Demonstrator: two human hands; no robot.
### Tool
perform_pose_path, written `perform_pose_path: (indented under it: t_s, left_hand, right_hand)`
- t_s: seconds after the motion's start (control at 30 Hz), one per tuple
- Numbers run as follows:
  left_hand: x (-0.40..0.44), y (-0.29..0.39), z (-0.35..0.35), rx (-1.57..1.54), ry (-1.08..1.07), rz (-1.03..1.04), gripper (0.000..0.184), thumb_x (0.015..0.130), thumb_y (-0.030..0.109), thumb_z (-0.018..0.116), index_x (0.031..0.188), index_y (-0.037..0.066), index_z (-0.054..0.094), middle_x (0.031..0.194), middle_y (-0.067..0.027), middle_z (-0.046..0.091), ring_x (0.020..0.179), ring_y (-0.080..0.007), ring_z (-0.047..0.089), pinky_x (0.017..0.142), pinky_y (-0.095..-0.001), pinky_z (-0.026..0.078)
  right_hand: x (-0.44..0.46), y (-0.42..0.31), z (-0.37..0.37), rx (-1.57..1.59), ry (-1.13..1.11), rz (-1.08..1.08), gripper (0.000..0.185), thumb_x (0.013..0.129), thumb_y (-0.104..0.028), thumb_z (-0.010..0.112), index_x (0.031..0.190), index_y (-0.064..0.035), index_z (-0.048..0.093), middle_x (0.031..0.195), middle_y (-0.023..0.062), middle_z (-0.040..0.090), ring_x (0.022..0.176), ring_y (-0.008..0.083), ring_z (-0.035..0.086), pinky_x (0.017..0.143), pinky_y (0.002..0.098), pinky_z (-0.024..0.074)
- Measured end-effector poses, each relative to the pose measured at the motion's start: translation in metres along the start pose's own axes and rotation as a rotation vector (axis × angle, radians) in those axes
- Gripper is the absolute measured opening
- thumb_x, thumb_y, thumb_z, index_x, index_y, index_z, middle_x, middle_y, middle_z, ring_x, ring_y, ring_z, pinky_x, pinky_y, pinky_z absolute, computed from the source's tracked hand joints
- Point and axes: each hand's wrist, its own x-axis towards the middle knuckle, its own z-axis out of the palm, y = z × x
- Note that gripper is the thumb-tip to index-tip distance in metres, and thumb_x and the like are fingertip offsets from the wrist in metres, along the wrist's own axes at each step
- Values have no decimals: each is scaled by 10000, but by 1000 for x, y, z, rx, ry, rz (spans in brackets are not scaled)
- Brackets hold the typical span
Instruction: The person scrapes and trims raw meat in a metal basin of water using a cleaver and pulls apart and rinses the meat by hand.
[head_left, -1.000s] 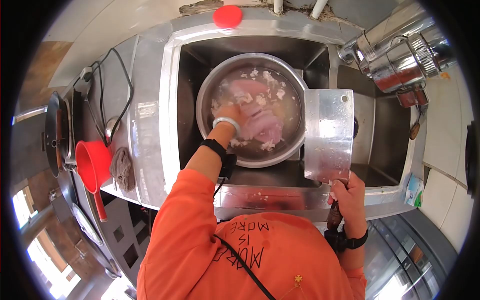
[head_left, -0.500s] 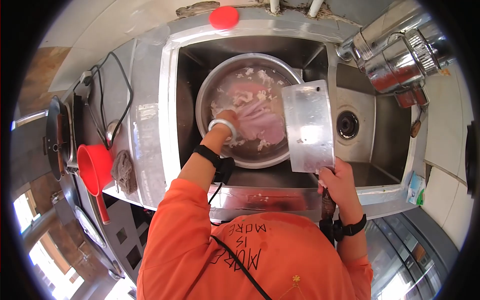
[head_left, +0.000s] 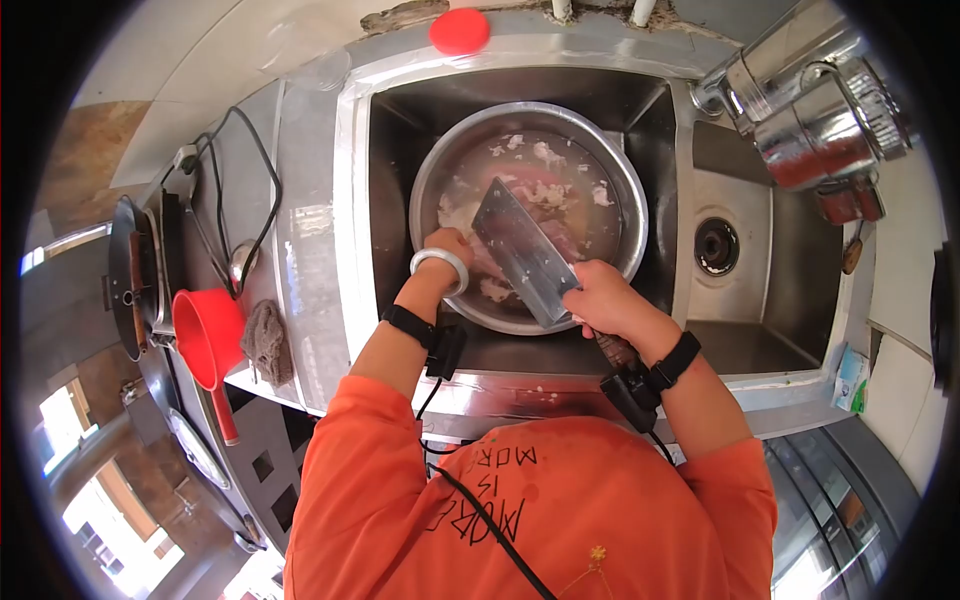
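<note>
A round metal basin (head_left: pixel 422 190) of cloudy water stands in the left sink bowl, with pale scraps floating in it. At its left side, my left hand (head_left: pixel 450 244) is closed on the edge of a piece of pink meat (head_left: pixel 486 262), mostly under the water and blade. My right hand (head_left: pixel 608 298) grips the handle of a wide cleaver (head_left: pixel 524 254). The blade slants over the meat, its far corner toward the basin's middle. Whether the cutting edge touches the meat I cannot tell.
The right sink bowl has a drain (head_left: pixel 716 246), with a shiny metal fixture (head_left: pixel 815 135) behind it. A red lid (head_left: pixel 459 33) lies on the back ledge. On the left counter are a red dipper (head_left: pixel 210 335), a grey cloth (head_left: pixel 266 342) and a black cord (head_left: pixel 272 165).
The cleaver has swung left from the basin's right rim to over the meat, turning its blade. The left hand stays at the basin's left side, with the meat lower in the water.
</note>
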Motion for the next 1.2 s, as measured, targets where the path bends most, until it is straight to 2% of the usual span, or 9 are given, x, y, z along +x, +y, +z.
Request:
perform_pose_path:
  t_s: [0.07,0.2,0.5,0.57,0.83,0.9,0.97,1.0,1.2]
  left_hand:
    - [1,-9,6,88,139,182,254,792,186,498,884,16,662,902,-212,624,899,-361,592,800,-413,462]
    - [-22,-1,-6,122,212,229,228,792,179,500,886,37,652,885,-200,628,873,-376,590,789,-424,463]
    - [-51,-6,-27,192,335,370,130,760,107,519,817,15,591,776,-216,619,774,-375,605,721,-451,491]
    - [-57,-8,-37,190,363,442,111,742,88,519,787,13,588,745,-211,613,735,-384,599,689,-454,488]
    - [-93,4,-57,82,409,576,92,717,50,493,663,-6,543,655,-227,563,656,-417,558,614,-457,459]
    - [-93,5,-62,-22,392,580,86,712,37,493,652,-10,532,633,-223,556,617,-406,553,583,-436,457]
    - [-98,5,-69,-24,390,574,82,708,33,493,649,-9,532,629,-220,555,605,-399,551,570,-422,456]
    - [-100,6,-71,-33,386,565,78,703,28,494,646,-9,532,625,-216,555,592,-392,550,557,-408,455]
    - [-102,10,-63,-179,310,577,74,701,34,503,650,-4,541,597,-192,550,552,-358,550,531,-375,450]
  right_hand:
    - [4,-4,1,-38,-9,32,144,759,-27,468,832,62,555,561,60,500,402,144,495,399,295,409]
    - [13,2,3,2,-60,68,138,753,-18,472,830,60,556,557,59,499,403,148,499,396,293,401]
    - [28,6,15,204,-130,-58,145,746,-22,479,838,60,557,549,56,498,404,144,499,389,287,390]
    - [12,0,14,172,-150,-46,116,723,-45,483,758,51,536,542,81,518,388,179,521,382,316,394]
    - [5,2,15,292,-149,-129,100,707,-42,486,698,51,523,525,81,509,393,175,518,381,308,384]
    - [-2,-4,15,316,-98,-144,97,706,-42,487,690,46,523,524,79,508,396,174,520,381,303,380]
    - [-27,-7,11,226,-196,-77,99,705,-56,491,687,35,526,525,73,512,403,165,524,380,295,368]
    - [-29,7,13,225,-235,-73,145,724,-32,481,816,50,558,550,46,497,401,137,494,382,277,368]
    - [-23,3,17,351,-160,-154,109,723,-49,479,753,38,538,551,56,510,417,145,509,390,286,370]
